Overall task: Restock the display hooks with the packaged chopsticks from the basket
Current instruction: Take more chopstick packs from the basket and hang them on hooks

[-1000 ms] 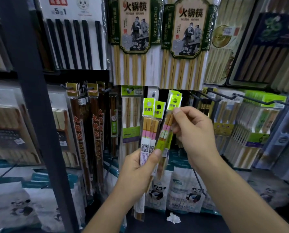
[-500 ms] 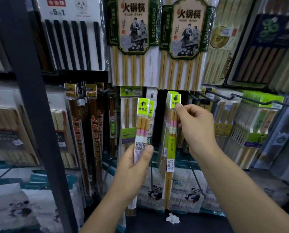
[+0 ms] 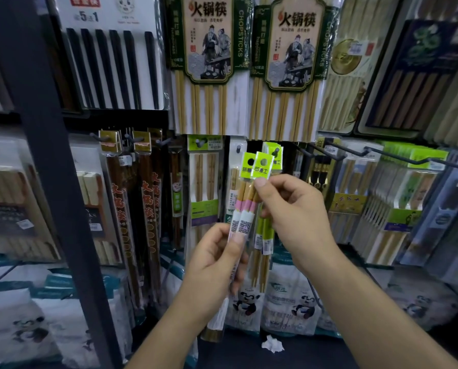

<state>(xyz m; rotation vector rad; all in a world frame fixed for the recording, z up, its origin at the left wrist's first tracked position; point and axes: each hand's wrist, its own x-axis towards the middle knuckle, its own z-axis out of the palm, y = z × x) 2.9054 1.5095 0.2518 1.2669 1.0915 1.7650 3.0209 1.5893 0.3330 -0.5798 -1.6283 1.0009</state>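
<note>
My left hand [image 3: 214,262] grips two slim packs of chopsticks [image 3: 245,209] with lime-green header cards and pink bands, held upright in front of the display. My right hand [image 3: 289,209] pinches the upper part of the right-hand pack just below its green card. Behind them, matching green-banded packs [image 3: 266,235] hang from a short display hook [image 3: 276,151]. The basket is out of view.
A dark shelf upright [image 3: 49,182] stands at the left. Large bamboo chopstick packs [image 3: 209,62] hang above. Long bare hooks [image 3: 395,155] jut out at the right over more packs. Panda-printed bags [image 3: 289,307] sit below, and a crumpled white scrap [image 3: 271,344] lies on the dark ledge.
My right hand let go of the pack now hanging on the hook and came back to pinch a pack held in my left hand. My left hand rose a little.
</note>
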